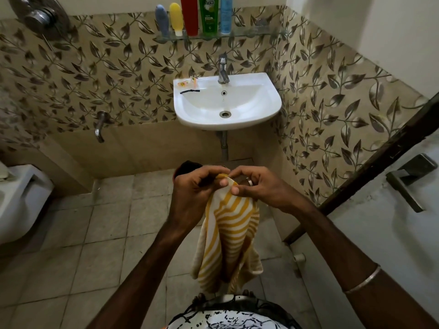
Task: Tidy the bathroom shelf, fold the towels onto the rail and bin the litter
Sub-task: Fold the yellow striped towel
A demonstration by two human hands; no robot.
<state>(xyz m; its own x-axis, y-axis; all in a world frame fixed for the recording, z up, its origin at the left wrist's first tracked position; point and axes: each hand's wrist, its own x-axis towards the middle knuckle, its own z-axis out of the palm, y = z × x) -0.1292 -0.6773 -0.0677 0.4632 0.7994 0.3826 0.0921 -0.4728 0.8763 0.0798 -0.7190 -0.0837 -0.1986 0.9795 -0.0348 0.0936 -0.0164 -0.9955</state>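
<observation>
A yellow-and-white striped towel hangs in front of me below the sink. My left hand and my right hand both pinch its top edge close together, thumbs toward each other. High on the wall, a glass shelf carries several upright bottles: blue, yellow, red, green and light blue. Small orange wrappers and a black hair clip lie on the sink's left rim. A dark object shows behind my left hand, mostly hidden.
The white sink with its tap is straight ahead. A toilet stands at the left edge, a wall spout beside it. The door with a metal handle is open at the right. Tiled floor lies below.
</observation>
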